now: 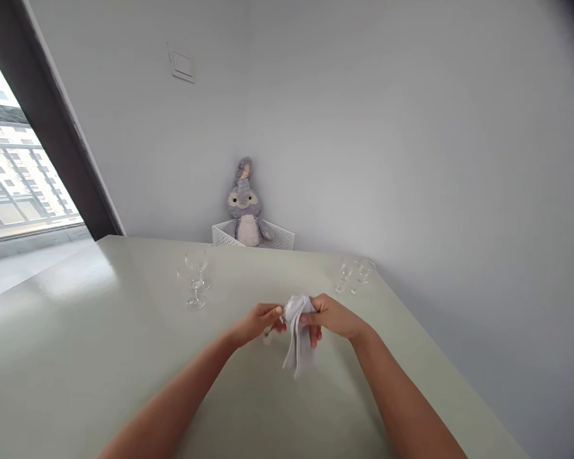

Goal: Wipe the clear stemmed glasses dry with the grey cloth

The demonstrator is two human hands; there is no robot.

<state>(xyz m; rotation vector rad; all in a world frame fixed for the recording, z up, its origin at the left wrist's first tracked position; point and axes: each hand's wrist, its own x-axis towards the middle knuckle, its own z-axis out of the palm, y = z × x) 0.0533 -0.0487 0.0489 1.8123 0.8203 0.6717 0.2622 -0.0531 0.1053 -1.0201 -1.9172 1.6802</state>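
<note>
Low over the middle of the table, my right hand is closed on a pale grey-white cloth, which hangs down in folds. My left hand is closed with thumb and fingers around a clear stemmed glass, just left of the cloth. Its slim stem and foot show under the fingers. The cloth covers the upper part of the glass, so the bowl is mostly hidden.
Two clear stemmed glasses stand close together on the left of the pale green table. More clear glassware is near the right edge. Behind the table, a plush rabbit sits in a white perforated basket against the walls.
</note>
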